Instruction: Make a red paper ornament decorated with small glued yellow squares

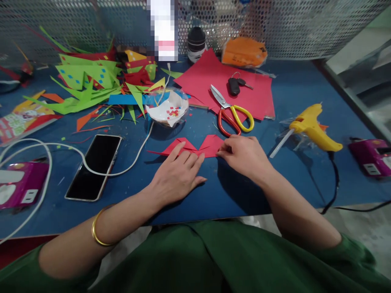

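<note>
A folded piece of red paper (210, 145) with pointed peaks lies on the blue table in front of me. My left hand (180, 171) rests over its left part, fingers stretched out and pressing it down, thumb apart. At the right end of the paper, my right hand (242, 156) pinches the edge between thumb and fingers. Just beyond that hand lie scissors (226, 105) with one red and one yellow handle, blades pointing away and resting on larger red sheets (201, 77).
A bowl (168, 108) holds small paper bits. Green paper cutouts (85, 77) pile up at the back left. A phone (95, 167) and white cable (134, 160) lie left. A yellow glue gun (317, 128), purple boxes (371, 156) and car keys (234, 86) are also there.
</note>
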### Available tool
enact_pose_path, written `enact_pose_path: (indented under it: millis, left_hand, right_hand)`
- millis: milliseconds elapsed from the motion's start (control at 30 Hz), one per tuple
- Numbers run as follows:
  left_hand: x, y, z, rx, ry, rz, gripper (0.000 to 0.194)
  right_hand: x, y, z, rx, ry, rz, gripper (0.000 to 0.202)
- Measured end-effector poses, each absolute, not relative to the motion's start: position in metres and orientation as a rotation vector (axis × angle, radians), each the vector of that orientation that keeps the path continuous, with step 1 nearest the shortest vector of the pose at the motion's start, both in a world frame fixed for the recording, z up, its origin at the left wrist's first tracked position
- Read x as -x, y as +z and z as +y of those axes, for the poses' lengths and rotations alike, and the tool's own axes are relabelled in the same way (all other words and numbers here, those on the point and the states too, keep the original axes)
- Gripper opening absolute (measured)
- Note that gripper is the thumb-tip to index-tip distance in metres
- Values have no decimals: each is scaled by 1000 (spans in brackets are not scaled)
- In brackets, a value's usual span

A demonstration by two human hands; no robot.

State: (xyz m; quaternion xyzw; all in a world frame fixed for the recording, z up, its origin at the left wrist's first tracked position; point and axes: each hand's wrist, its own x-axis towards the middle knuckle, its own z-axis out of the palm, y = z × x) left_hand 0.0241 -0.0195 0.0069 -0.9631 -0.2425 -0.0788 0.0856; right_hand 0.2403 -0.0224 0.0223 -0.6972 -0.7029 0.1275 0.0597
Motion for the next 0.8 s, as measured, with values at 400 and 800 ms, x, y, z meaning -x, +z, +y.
enact_pose_path:
  millis: [400,800]
  left_hand:
    - [-26,9,-21,2865,-204,-742,59]
    - [-26,11,-21,2876,-208,-764,63]
  right_hand:
    - [-271,12,-29,2135,230,-2099,12]
    - [-234,21,-55,2125,-227,-2090,38]
